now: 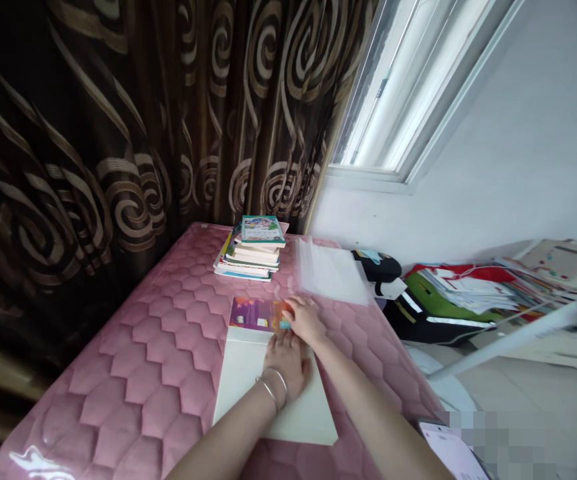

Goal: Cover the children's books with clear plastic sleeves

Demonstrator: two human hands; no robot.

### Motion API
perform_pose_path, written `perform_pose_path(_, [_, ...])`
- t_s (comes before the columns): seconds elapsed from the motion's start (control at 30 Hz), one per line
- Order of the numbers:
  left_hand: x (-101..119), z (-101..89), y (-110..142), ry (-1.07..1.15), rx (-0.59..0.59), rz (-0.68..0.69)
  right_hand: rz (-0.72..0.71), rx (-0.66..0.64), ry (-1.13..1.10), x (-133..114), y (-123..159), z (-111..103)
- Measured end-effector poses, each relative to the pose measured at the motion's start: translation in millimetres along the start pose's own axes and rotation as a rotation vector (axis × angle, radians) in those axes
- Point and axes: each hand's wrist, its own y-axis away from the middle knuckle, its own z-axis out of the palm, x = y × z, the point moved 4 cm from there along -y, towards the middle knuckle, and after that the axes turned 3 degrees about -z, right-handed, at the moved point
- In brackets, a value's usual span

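A cream-white sheet or open book point(241, 380) lies flat on the pink quilted mattress point(158, 347). Along its far end runs a purple and orange printed flap point(251, 313), which looks like part of a book cover. My left hand point(288, 363), with silver bangles at the wrist, rests palm down across the white surface, fingers stretched towards the flap. At the flap's right end is my right hand point(305, 321), its bent fingers closed on the printed edge; the thumb is hard to make out.
Farther back stand a stack of books point(253, 250) and several clear plastic sleeves point(331, 270). A phone point(451, 450) lies at the lower right. Beyond the mattress are bags and papers point(468, 290) and a white pole point(518, 340). A dark curtain point(218, 100) hangs behind.
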Motion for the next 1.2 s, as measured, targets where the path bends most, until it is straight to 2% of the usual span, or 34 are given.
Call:
perform_pose_path(0.07, [-9,-8.5,-9,0.014,-0.009,-0.058,-0.053,-0.046,-0.01,-5,5,6])
perform_pose_path(0.17, [-36,-24.5,-28,-0.057,0.002,-0.151,-0.054,-0.088,-0.004,-8,8,11])
perform_pose_path(0.3, [-71,-35.1,-48,-0.104,-0.025,-0.164,-0.026,-0.178,0.022,-21,5,15])
perform_pose_path(0.43, [-83,-33.1,-52,-0.121,-0.027,-0.131,-0.171,-0.196,-0.086,-50,2,19])
perform_pose_path(0.5, [-85,-32.0,-52,-0.121,-0.033,-0.12,-0.197,-0.22,-0.125,-56,3,20])
perform_pose_path(0.6, [-91,-35.0,-49,-0.116,-0.025,-0.135,-0.153,-0.24,-0.099,-50,6,18])
perform_pose_path(0.8, [-121,-51.3,-39,-0.146,0.028,-0.313,-0.04,-0.219,-0.021,-22,12,14])
perform_pose_path(0.93, [-137,-63.2,-32,-0.18,0.038,-0.396,-0.022,-0.204,0.019,-21,12,11])
perform_pose_path(1.03, [-131,-68.9,-25,-0.24,0.078,-0.457,-0.039,-0.197,0.055,-27,10,5])
perform_pose_path(1.1, [-115,-67.0,-13,-0.319,0.15,-0.468,-0.054,-0.192,0.071,-32,8,0])
perform_pose_path(1.17, [-90,-54.3,6,-0.387,0.179,-0.362,-0.057,-0.184,0.08,-36,5,-4])
perform_pose_path(1.2, [-75,-42.4,19,-0.388,0.135,-0.231,-0.057,-0.178,0.076,-38,3,-5])
